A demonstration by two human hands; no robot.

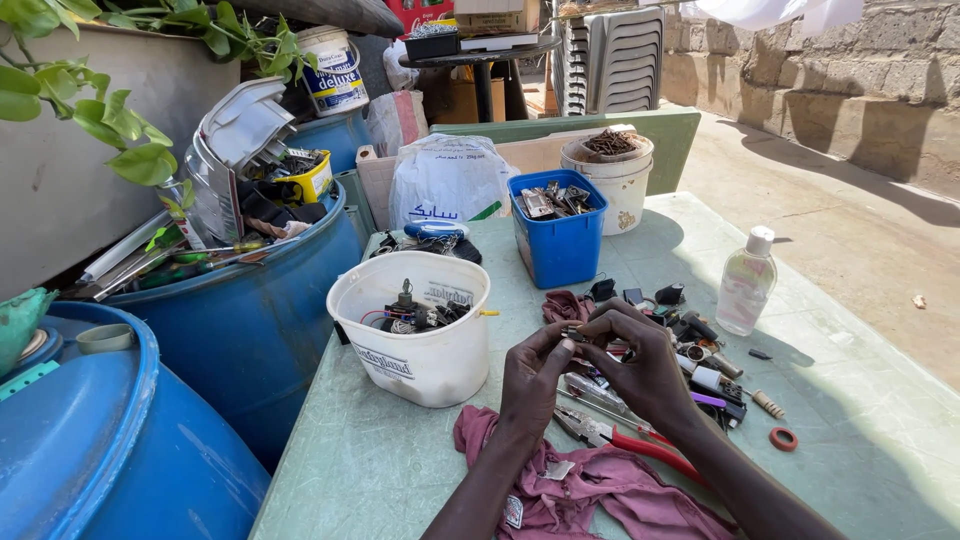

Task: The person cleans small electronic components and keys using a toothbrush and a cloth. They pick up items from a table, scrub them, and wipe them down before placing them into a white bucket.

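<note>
At the near edge of the green table (400,470), by the white bucket (415,335), my left hand (530,385) and right hand (645,365) pinch a small metal part (578,336) between closed fingertips; it could slip into the clutter beneath

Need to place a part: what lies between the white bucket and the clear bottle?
In the head view, between white bucket and clear bottle: a dark red cloth scrap and small dark parts.
</note>
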